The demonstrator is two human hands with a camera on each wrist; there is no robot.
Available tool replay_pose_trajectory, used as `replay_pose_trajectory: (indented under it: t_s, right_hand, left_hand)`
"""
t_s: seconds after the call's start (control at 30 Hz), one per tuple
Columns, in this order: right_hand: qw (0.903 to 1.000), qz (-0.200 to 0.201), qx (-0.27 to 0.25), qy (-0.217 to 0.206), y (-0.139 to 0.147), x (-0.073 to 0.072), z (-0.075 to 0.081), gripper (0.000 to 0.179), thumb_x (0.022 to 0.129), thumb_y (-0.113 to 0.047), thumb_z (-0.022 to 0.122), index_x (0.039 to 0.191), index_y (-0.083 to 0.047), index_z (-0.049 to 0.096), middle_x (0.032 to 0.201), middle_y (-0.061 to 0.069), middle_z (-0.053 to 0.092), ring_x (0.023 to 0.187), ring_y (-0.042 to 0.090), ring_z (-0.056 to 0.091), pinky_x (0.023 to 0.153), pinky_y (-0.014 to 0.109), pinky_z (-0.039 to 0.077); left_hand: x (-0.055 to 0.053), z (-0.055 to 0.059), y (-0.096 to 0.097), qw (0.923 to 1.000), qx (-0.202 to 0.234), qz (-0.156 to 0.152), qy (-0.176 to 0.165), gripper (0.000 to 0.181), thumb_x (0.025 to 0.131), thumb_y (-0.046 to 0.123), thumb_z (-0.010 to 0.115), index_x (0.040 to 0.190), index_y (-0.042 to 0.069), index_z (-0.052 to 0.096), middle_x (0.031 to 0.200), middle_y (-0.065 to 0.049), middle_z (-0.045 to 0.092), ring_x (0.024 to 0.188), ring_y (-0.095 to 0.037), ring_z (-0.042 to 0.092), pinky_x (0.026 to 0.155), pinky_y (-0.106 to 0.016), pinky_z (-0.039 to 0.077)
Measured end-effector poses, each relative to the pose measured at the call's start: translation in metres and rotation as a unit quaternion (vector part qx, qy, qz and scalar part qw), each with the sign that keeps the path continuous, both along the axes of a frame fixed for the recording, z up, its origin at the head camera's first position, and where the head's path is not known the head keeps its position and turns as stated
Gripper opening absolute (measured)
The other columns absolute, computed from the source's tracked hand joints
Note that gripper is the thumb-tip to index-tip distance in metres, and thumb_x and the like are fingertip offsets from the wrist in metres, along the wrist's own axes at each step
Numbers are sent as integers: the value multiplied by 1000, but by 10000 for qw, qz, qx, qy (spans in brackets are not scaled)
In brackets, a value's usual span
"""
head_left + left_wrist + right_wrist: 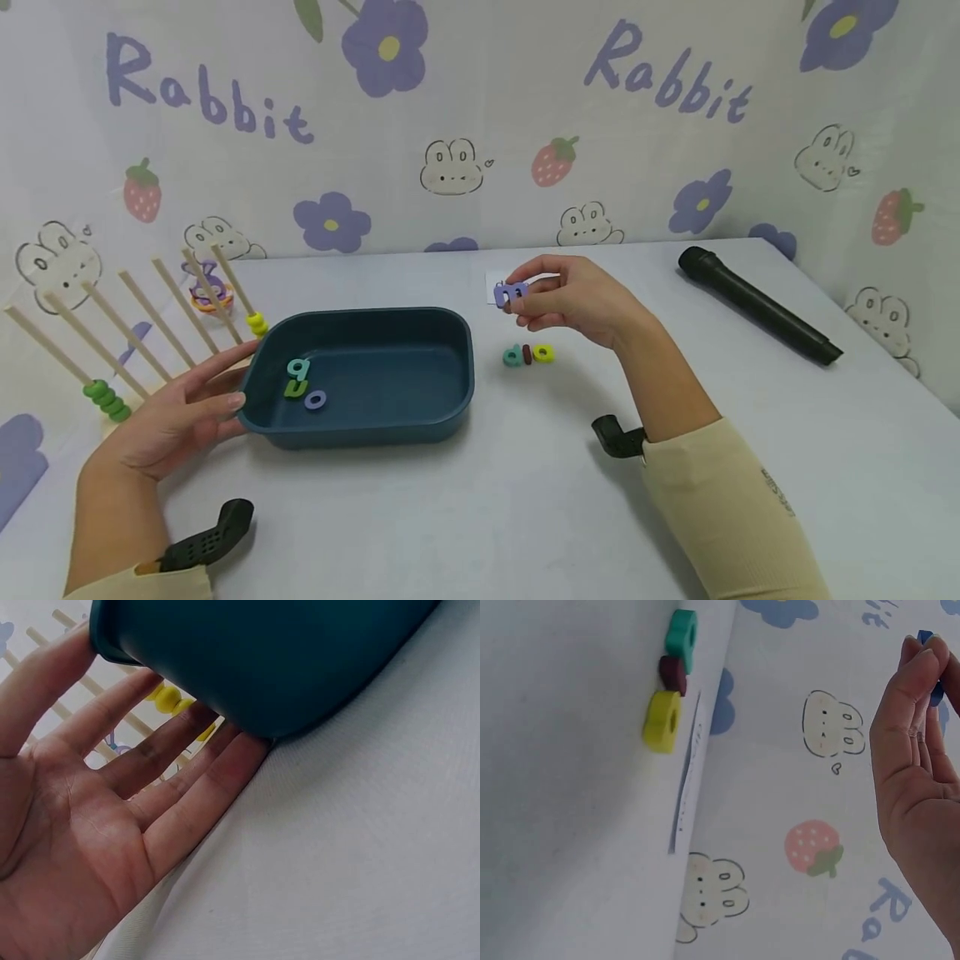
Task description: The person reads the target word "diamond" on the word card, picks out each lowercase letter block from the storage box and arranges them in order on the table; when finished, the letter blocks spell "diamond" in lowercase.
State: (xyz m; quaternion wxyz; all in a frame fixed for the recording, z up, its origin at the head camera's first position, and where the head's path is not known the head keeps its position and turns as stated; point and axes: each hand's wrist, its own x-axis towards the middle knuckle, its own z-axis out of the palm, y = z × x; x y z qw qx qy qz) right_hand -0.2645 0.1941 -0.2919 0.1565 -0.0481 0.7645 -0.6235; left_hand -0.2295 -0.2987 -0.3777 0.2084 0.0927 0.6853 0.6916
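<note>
My right hand (573, 300) pinches a small purple letter m (510, 293) between thumb and fingertips, raised above the far part of the table. Below it, a teal letter (512, 356), a dark red letter (527, 354) and a yellow letter (543, 354) sit in a row. On the left, a dark teal bin (390, 433) holds a teal letter (297, 369), a green letter (296, 389) and a purple o (316, 400). The fairly straight fingers of my left hand (97, 802) touch the bin's left end, the thumb at its rim.
Behind my left hand stands a rack of wooden rods (153, 308) with green beads (107, 401) and yellow beads (257, 323). A small purple figure (210, 287) is behind the rods. A white card (492, 286) is behind the purple letter. A black microphone (757, 304) lies far right.
</note>
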Motion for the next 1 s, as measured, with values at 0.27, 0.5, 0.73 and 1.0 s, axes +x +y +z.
replay_pose_trajectory:
  t_s: [0.27,0.5,0.73,1.0]
  right_hand:
    - [9997,-239,97,13,14,4,-10,42,92,-11,78,131,-7,61,110,11,67,89,23,72,86,30,62]
    - [9995,-241,128,182,30,5,-13,41,93,-9,77,131,-2,63,110,9,73,95,27,73,87,31,62]
    - [9970,-20,707,311,39,1,-24,39,94,-17,77,130,-7,68,117,7,67,103,29,69,89,31,61]
    - [9940,-43,1092,111,53,-1,-33,39,93,-20,77,129,-10,68,121,9,62,100,26,64,87,30,60]
  left_hand:
    - [2,-3,-1,10000,56,29,-35,65,106,7,53,163,29,31,160,-6,29,122,-11,66,96,-33,59]
    - [2,-2,-1,10000,-34,47,37,64,106,8,53,163,28,31,159,-6,29,121,-10,66,94,-32,60]
    - [0,-1,-1,9999,-140,27,51,65,106,8,54,163,28,30,157,-4,34,120,-9,66,94,-31,60]
    - [-1,-2,-3,10000,-15,-26,46,64,106,6,53,163,27,31,154,2,39,121,-10,67,94,-32,60]
